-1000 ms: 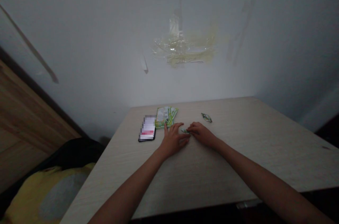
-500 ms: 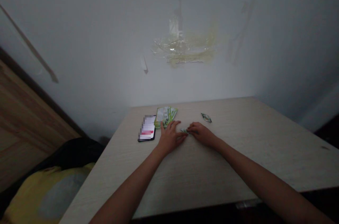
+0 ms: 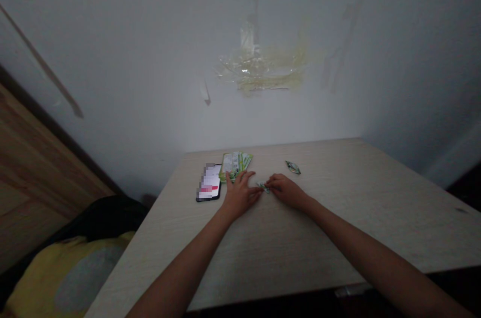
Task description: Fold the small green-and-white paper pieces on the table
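Note:
On the table in front of me lies a small folded green-and-white piece (image 3: pixel 263 187), perhaps paper or a wrapper, between my two hands. My right hand (image 3: pixel 287 190) is closed, its fingertips pinching the piece's right end. The fingers of my left hand (image 3: pixel 239 197) are spread; its thumb meets the piece's left side, while the other fingertips rest by the near edge of a stack of green-and-white printed sheets or packets (image 3: pixel 233 163). A second folded piece (image 3: pixel 292 167) in similar colours sits apart, beyond my right hand.
A phone (image 3: pixel 209 183) with a lit, partly blurred screen lies left of the stack. The pale wooden table (image 3: pixel 338 157) meets a wall (image 3: pixel 150 57) with peeling tape at the back. Left of the table are a yellow-and-grey soft item (image 3: pixel 75 273) and a wooden panel (image 3: pixel 30 157).
My left hand has shifted very slightly left, its thumb drawing back a little, so more of the small folded piece shows. My right hand stays almost in place.

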The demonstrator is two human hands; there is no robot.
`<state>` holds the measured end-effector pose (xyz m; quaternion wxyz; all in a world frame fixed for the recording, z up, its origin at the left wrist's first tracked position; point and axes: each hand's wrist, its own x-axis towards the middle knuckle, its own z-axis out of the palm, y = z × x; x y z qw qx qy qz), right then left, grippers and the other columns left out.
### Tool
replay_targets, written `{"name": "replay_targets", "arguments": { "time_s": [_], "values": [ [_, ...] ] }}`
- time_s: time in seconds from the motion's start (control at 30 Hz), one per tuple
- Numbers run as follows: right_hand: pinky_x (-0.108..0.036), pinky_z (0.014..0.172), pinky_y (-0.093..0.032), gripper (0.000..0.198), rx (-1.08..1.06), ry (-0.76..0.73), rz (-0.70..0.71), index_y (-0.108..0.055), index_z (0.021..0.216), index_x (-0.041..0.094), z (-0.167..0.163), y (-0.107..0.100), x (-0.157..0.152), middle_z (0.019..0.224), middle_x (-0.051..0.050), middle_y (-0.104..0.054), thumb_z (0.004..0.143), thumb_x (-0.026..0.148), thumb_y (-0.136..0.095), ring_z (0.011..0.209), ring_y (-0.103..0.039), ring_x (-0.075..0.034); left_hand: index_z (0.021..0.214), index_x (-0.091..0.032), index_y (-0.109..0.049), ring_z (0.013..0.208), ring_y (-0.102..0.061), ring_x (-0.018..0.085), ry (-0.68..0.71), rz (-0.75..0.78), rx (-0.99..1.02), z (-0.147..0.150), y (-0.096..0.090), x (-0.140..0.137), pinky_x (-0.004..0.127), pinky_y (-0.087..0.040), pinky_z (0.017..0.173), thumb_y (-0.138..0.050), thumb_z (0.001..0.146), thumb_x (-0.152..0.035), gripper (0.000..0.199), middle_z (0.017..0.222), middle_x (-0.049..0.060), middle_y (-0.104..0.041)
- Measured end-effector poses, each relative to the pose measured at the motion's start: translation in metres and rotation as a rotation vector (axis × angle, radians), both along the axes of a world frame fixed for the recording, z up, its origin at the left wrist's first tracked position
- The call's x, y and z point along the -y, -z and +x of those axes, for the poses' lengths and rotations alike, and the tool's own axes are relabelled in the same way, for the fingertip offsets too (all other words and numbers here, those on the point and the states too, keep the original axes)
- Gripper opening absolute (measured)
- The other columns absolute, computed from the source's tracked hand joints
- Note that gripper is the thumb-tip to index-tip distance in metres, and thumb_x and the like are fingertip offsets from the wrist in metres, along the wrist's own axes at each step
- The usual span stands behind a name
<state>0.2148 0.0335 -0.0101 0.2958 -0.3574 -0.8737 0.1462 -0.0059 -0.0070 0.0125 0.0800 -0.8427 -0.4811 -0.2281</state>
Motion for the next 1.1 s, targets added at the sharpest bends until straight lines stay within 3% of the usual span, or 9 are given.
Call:
{"name": "replay_targets", "arguments": {
  "time_s": [0.17,1.1],
  "values": [
    [-0.033,0.090,-0.046,0.022,-0.014,0.021,0.014,-0.072,0.102,0.021,-0.001,-0.004,0.004,0.099,-0.007,-0.067,0.085,0.016,-0.059,0.099,-0.059,-0.020,0.098,-0.043,-0.072,0.132,-0.038,0.029,-0.022,-0.031,0.052,-0.004,0.003,-0.003,0.074,-0.004,0.107,-0.056,0.088,-0.045,0.019,0.139,0.002,-0.048],
    [-0.034,0.089,-0.045,0.016,0.067,0.044,0.046,-0.069,0.099,0.019,-0.005,-0.011,0.012,0.098,-0.008,-0.064,0.086,0.023,-0.060,0.100,-0.057,-0.021,0.096,-0.042,-0.074,0.130,-0.039,0.033,-0.161,0.021,0.019,-0.001,-0.001,-0.003,0.074,-0.001,0.107,-0.054,0.088,-0.047,0.022,0.136,0.001,-0.053]
  ]
}}
